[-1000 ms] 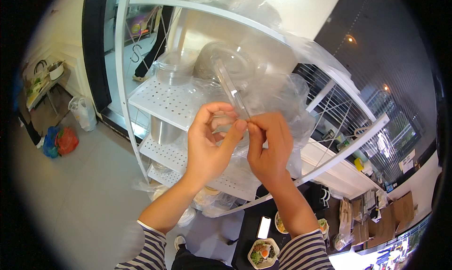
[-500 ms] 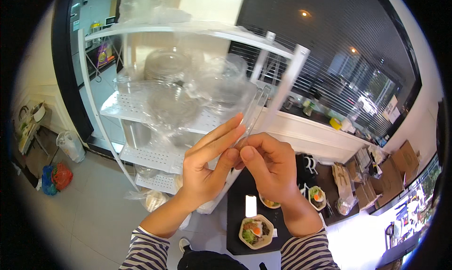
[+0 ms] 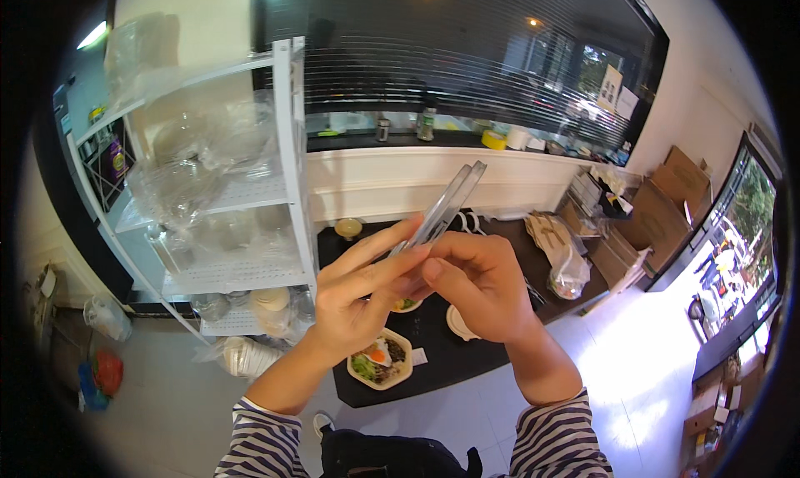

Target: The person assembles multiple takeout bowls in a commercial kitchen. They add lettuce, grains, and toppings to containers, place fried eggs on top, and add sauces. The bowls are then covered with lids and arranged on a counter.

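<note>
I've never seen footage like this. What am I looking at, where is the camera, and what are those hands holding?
No machine here: a person wears a wide fisheye camera on the head, looking down at their own two hands, so straight edges bend near the rim. The left hand and right hand together pinch thin clear plastic lids, held edge-on. Below is a dark table with a tray of food and a white lid. To the left stands a white shelf stacked with clear containers in bags.
</note>
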`<state>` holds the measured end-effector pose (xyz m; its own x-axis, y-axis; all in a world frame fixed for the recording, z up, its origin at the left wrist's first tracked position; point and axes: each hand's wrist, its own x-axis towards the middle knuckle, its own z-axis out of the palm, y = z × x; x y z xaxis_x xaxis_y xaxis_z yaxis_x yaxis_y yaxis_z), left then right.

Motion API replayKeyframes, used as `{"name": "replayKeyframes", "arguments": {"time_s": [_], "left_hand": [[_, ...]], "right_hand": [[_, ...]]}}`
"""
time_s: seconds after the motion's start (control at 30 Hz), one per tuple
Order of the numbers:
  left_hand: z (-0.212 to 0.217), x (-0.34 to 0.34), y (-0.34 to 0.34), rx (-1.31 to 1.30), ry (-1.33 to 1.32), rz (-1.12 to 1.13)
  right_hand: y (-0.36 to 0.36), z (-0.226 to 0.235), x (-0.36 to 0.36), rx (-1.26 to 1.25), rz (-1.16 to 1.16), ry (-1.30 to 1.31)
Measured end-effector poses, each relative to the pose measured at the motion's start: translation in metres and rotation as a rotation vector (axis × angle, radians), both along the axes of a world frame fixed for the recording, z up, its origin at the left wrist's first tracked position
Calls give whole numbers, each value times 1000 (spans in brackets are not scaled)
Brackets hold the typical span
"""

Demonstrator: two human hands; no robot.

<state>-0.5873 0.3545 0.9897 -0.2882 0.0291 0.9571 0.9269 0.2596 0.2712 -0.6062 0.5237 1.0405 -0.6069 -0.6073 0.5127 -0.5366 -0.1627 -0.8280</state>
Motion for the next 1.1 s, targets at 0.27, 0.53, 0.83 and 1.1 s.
{"name": "replayKeyframes", "arguments": {"time_s": [0.27,0.53,0.83,1.1], "left_hand": [[14,9,45,-89,44,-24],[-30,-2,79,57,-124,12],[-48,-16,106,-107,-202,-78],[-69,15,101,-277,-691,-221]], "right_hand": [[52,4,17,-42,-23,14],[79,-17,22,-135,-109,78],[118,-41,32,-114,-400,81],[127,-116,50,-139,-515,45]]}}
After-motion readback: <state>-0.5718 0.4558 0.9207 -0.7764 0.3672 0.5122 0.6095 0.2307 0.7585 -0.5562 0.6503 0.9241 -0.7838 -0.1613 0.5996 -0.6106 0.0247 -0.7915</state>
